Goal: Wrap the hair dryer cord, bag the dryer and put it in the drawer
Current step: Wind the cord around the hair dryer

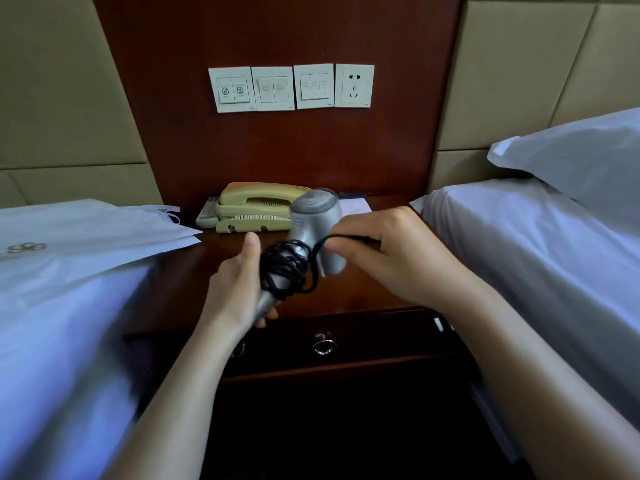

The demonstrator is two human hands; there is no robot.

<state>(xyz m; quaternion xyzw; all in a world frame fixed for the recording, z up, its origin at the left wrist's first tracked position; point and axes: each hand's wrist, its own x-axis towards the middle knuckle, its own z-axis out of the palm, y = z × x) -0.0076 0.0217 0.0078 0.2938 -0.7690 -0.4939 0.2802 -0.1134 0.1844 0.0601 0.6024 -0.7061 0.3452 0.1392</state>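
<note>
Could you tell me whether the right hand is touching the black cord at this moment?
Touching. The head view shows the right hand pinching the black cord, which runs from the hair dryer handle into that hand.

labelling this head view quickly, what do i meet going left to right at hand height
white bag → left hand → hair dryer → right hand → right bed

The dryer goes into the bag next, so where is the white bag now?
In the head view the white bag lies on the left bed, just left of the telephone, with its corner sticking out over the nightstand.
</note>
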